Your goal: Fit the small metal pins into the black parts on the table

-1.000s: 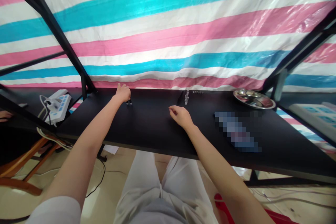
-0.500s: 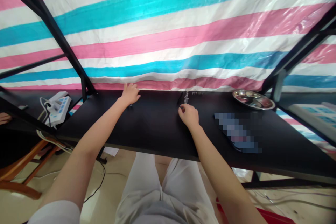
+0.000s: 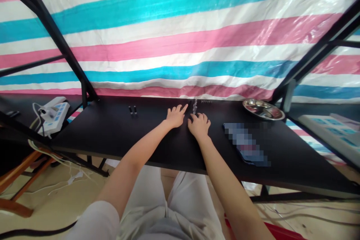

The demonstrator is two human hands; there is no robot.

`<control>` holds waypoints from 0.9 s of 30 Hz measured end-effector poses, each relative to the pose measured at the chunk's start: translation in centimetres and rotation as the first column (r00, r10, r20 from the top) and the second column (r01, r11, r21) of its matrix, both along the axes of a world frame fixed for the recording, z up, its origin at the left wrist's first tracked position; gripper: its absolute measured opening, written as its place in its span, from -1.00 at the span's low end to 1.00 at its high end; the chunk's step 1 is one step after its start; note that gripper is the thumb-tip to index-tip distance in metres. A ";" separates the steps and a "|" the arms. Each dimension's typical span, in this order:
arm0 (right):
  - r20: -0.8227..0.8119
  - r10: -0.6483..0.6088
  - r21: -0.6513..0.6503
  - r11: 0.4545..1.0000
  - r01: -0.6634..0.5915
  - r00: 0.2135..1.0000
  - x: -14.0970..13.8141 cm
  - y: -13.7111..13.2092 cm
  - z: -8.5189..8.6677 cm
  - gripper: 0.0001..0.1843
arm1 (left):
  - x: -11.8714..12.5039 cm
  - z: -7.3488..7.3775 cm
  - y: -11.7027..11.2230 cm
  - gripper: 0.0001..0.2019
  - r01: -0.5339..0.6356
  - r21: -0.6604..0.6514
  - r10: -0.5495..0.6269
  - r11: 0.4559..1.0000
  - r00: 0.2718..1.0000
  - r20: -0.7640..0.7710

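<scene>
My left hand [image 3: 176, 116] is over the middle of the black table, its fingers apart and the index finger stretched toward a small dark piece [image 3: 190, 102]. Close beside it, my right hand [image 3: 199, 124] rests with spread, bent fingers at the near end of a line of small shiny clear or silvery pieces [image 3: 195, 105]. I see nothing held in either hand. A short row of tiny metallic pieces [image 3: 206, 101] lies just right of that line. Farther left stand or lie two small dark cylinders [image 3: 133, 110] with light ends, side by side.
A round steel dish [image 3: 263, 109] sits at the back right of the black table [image 3: 157, 146]. A blurred-out phone-shaped object [image 3: 244, 144] lies right of my right arm. White power strips [image 3: 57, 116] with cables are at the left. Black frame bars and a striped sheet stand behind.
My left hand has moved right from the table's back left to beside my right hand, uncovering the two dark cylinders. My right hand's fingers have spread.
</scene>
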State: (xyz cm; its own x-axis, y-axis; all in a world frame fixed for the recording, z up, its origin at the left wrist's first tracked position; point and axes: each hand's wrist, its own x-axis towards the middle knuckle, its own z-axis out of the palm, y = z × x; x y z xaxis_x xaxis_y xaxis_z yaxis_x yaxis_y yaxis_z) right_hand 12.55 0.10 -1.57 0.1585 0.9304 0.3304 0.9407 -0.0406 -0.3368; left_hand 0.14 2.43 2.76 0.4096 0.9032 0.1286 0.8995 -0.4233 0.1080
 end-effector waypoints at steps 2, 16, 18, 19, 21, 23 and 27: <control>0.002 0.004 -0.023 1.000 -0.004 1.000 0.0 0.1 -0.1 -0.58 | 0.6 -0.5 0.6 -0.47 -0.005 0.016 0.005 1.000 1.000 -0.002; 0.045 0.006 -0.152 0.988 0.001 0.999 -0.6 0.4 0.4 -0.51 | -1.8 -1.0 0.3 -0.85 -0.125 0.283 0.057 0.951 0.970 0.238; 0.047 0.006 -0.160 0.987 0.002 0.999 -0.7 0.4 0.4 -0.51 | -3.3 -0.9 -0.7 -0.88 -0.181 0.281 0.083 0.942 0.941 0.329; 0.046 0.007 -0.164 0.986 0.001 0.999 -0.7 0.5 0.4 -0.50 | -4.1 -0.9 -1.3 -0.90 -0.209 0.275 0.097 0.938 0.924 0.371; 0.042 0.010 -0.176 0.984 -0.003 0.999 -0.7 0.7 0.3 -0.49 | -5.7 -1.0 -2.5 -0.91 -0.261 0.253 0.127 0.931 0.886 0.446; 0.032 0.014 -0.180 0.984 -0.008 0.999 -0.7 0.9 0.2 -0.49 | -7.1 -1.3 -3.5 -0.92 -0.303 0.227 0.146 0.926 0.840 0.523; 0.009 0.026 -0.164 0.986 -0.024 1.000 -0.7 1.2 -0.2 -0.48 | -8.5 -1.8 -4.6 -0.92 -0.326 0.196 0.104 0.925 0.713 0.693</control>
